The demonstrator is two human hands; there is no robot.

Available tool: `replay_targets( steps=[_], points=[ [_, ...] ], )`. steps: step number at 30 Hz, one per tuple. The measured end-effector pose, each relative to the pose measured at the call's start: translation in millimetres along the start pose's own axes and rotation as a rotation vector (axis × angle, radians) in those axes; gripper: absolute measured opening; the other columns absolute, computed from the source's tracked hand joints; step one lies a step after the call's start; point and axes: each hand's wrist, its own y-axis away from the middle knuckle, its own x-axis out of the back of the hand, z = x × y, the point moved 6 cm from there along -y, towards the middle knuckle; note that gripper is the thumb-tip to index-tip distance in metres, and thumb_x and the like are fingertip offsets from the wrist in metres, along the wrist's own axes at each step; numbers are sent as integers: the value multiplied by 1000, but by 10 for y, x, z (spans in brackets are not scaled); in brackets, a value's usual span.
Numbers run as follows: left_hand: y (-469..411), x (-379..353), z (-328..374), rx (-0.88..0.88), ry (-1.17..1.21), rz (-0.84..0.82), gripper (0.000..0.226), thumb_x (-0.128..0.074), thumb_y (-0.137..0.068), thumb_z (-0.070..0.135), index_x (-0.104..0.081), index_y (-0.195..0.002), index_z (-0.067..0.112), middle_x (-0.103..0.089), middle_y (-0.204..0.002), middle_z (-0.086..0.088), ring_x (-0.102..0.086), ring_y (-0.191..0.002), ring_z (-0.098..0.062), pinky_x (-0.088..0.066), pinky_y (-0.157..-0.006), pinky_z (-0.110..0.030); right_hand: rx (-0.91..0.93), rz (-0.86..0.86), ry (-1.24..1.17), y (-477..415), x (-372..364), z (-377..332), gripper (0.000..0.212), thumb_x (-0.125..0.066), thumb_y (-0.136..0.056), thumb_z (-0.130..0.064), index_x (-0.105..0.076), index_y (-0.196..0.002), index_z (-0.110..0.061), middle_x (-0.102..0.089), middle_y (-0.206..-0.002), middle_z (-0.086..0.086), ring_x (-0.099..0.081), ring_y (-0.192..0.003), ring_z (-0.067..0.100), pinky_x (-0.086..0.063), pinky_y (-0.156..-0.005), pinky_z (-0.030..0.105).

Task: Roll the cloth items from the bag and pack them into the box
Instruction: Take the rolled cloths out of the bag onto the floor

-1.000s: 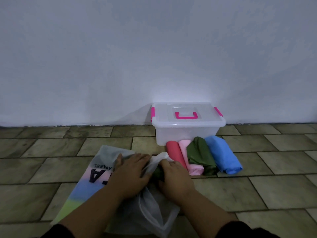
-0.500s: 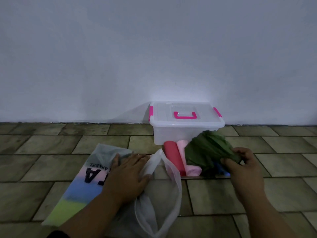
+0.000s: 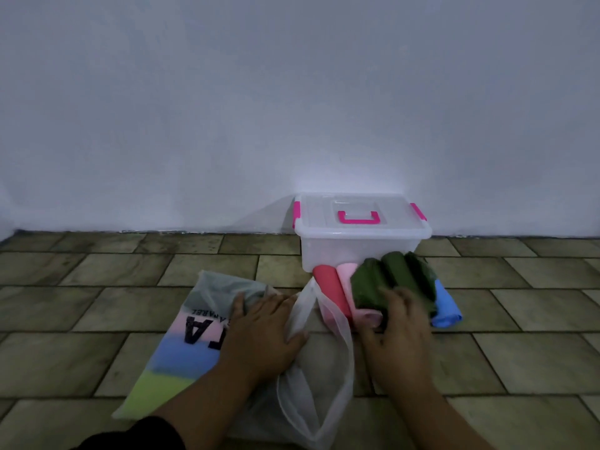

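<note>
A translucent plastic bag [image 3: 207, 332] with pink, blue and green print lies on the floor, its mouth open towards me. My left hand [image 3: 263, 332] rests flat on it. A dark green cloth [image 3: 370, 285] lies bunched on top of the row of rolls, and my right hand [image 3: 399, 336] grips its near end. The row holds a red roll [image 3: 328, 287], a pink roll [image 3: 348, 276], a green roll [image 3: 414, 274] and a blue roll [image 3: 446, 305]. Behind them stands the clear box [image 3: 324, 254], its lid shut, with a pink handle and latches.
The floor is brown tile [image 3: 97, 287]. A plain pale wall [image 3: 292, 108] rises right behind the box. My dark sleeve [image 3: 136, 433] shows at the bottom left.
My right hand pulled a green cloth out of the bag, swung it right, then brought it down onto the rolls. My left hand stayed on the bag.
</note>
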Motion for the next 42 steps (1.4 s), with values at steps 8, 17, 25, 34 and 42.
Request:
replay_targets(
  steps=[8,17,25,34,42],
  points=[
    [91,435,-364,203,201,181,62,-30,-90,62,-35,-143,28,-37,-151,5,-31,-139,-18,-12,-113,-53,141,-535,200,635,-469,37,81,-18,-74,-81,29,-135,-54,10,-159,-8,3,-146,14,-10,-115,46],
    [350,252,-1366,759,347,71,35,-40,-95,36,-59,-99,6,-62,-103,-19,-51,-82,-28,-40,-72,-35,78,-652,352,754,-577,199,81,-6,-68,-83,31,-134,-52,7,-160,-8,7,-146,19,1,-114,52],
    [356,527,-1245,667,266,260,27,-38,-97,21,-62,-94,8,-63,-97,-18,-56,-84,-31,-41,-71,-36,61,-658,329,756,-559,207,74,-11,-71,-84,40,-119,-60,6,-160,-8,7,-147,19,3,-114,51],
    [162,1719,-240,75,37,617,21,-47,-96,23,-52,-76,17,-44,-73,4,-43,-64,-20,-33,-56,-30,84,-641,289,761,-520,187,74,-8,-68,-88,28,-127,-65,4,-161,-9,6,-147,21,2,-113,52],
    [28,2005,-413,71,0,667,14,-48,-94,21,-58,-84,19,-47,-78,5,-45,-72,-17,-31,-61,-29,95,-701,344,761,-578,231,80,-26,-79,-68,8,-147,-41,9,-160,-7,10,-146,22,0,-114,55]
  ],
)
